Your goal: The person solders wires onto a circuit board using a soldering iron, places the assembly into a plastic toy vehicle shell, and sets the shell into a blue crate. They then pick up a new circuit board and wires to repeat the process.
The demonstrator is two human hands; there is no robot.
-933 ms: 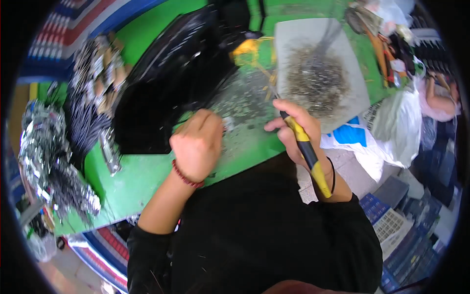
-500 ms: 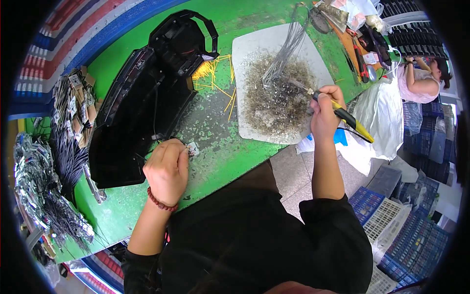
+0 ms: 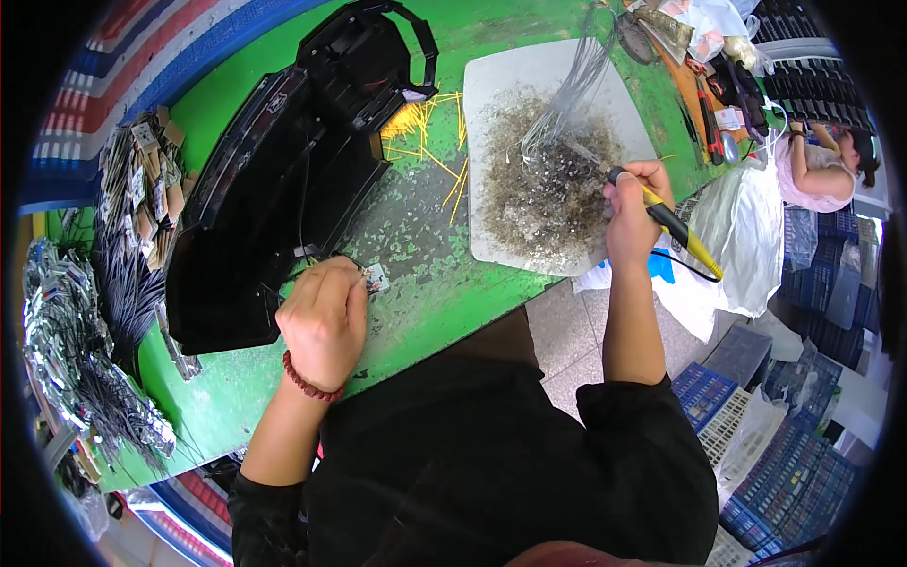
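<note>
Both hands are closed: my right hand (image 3: 631,203) grips a stiff yellow-handled soldering iron (image 3: 666,219) over the grey board (image 3: 501,85), my left hand (image 3: 324,317) pinches a light, fragile small circuit board (image 3: 376,278) near the counter's (image 3: 444,283) front edge.

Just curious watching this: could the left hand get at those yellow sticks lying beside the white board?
Probably yes. The left hand rests on a small part on the green table, and bare tabletop runs from it up to the yellow sticks; only the black housing flanks that path.
</note>
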